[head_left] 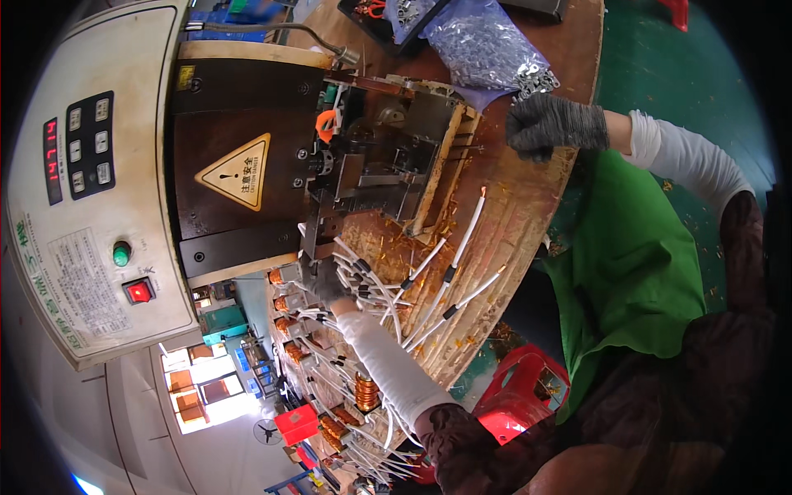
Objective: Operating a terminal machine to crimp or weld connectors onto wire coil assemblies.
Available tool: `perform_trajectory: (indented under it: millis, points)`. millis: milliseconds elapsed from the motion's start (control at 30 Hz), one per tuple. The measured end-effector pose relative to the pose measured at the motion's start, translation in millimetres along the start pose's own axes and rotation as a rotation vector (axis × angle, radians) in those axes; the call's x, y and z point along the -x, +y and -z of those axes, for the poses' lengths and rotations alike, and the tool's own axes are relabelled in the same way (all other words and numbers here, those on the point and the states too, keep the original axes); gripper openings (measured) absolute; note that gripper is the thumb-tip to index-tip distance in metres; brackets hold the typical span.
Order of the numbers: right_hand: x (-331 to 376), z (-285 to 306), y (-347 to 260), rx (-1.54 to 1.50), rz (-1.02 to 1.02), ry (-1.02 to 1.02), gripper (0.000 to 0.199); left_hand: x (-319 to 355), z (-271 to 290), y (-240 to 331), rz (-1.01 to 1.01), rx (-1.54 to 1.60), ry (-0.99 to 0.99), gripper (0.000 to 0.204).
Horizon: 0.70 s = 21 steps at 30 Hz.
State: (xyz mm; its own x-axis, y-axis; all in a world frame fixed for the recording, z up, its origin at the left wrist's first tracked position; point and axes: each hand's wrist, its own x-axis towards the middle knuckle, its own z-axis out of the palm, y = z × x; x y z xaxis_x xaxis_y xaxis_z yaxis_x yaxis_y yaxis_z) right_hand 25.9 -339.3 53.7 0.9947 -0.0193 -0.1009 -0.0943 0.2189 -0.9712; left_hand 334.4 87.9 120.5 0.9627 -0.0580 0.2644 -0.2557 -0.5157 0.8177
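White-sleeved wires (pixel 450 268) with black bands and bare tips, fanned out across worn wooden bench (pixel 528 198), just right of left hand. Left hand (pixel 324 280) in dark glove, closed around a bundle of those leads at the foot of crimping press (pixel 371 157), fingers curled and pressed together on the strands; exact pinch hidden by the glove. White sleeve running back from that wrist toward lower edge. Right hand (pixel 551 124) in grey knit glove, well apart from left, resting at far edge of bench beside clear bag of small metal terminals (pixel 483 45); fingers bent downward in a loose fist, whether gripping anything cannot be told. Loose terminals (pixel 538 80) spilled just above the knuckles. Copper coils (pixel 365 392) with white leads stacked along near side of bench, under left forearm. Yellow warning triangle (pixel 238 172) on dark front plate of press; cream control box (pixel 91 173) further left with red switch (pixel 139 290), green button (pixel 122 252), red digit display. Red plastic stool (pixel 520 396) below bench edge; green apron (pixel 631 264) over lap.
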Motion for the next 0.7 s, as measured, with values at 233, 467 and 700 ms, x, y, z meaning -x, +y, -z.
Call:
perform_trajectory:
  millis: [233, 467, 700]
  points:
    - [-17, -30, 24, 0.864, 0.512, 0.070, 0.015, 157, -17, 67, -0.194, -0.202, -0.160, 0.019]
    - [-46, -97, 41, 1.482, 0.928, 0.066, 0.023, 209, -135, 71, -0.579, -0.787, -0.768, 0.028]
    - [-43, -77, 33, 1.642, 0.864, -0.115, 0.021, 200, -121, 85, -0.653, -0.431, -0.745, 0.027]
